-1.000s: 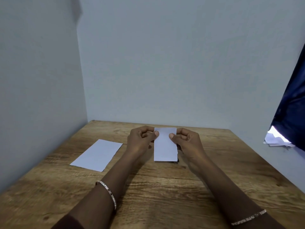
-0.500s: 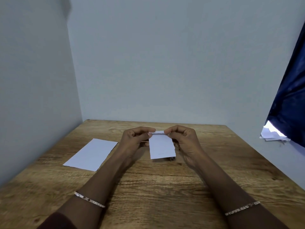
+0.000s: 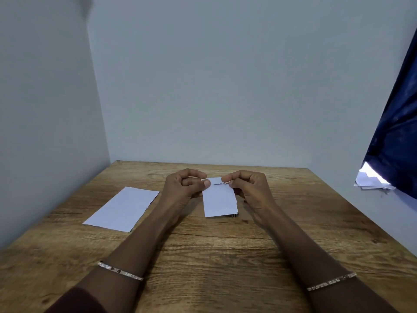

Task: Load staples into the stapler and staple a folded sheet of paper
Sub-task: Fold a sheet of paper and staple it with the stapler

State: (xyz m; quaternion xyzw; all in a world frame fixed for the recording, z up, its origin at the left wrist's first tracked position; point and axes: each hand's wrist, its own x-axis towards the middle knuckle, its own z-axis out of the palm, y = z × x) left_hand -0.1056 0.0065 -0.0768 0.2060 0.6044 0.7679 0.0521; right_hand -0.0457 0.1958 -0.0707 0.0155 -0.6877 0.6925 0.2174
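Hands [image 3: 217, 188] pinching white folded paper [image 3: 219, 201]

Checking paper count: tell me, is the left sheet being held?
No, the left sheet lies flat on the table, untouched.

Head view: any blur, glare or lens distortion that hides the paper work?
Head view: soft, even light, no glare; faint shadows under the hands, left, right; wide-angle bending at the wall edges; small paper sharp, the dark item behind it mostly hidden.
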